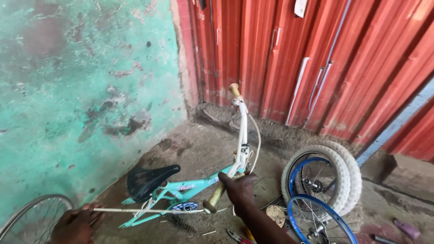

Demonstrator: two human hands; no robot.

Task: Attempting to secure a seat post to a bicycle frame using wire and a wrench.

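Right hand (pixel 239 190) is closed around the handlebar (pixel 242 135) of a turquoise bike frame (pixel 190 187), at mid-scene on the floor (pixel 203 149). Left hand (pixel 77 223) grips a thin white rod (pixel 144 210) at near left, beside a bare rim (pixel 27 217). Black saddle (pixel 149 178) sits on the frame. White-tyred wheel (pixel 337 174) and blue rim (pixel 316 221) lie at near right.

The silver wheel (pixel 34 217) at 7 o'clock is cut off by the left and bottom edges. The left hand (pixel 74 224) is cropped at the bottom edge. The blue rim (pixel 318 221) at 5 o'clock runs past the bottom edge. The pliers (pixel 237 236) are partly cropped.
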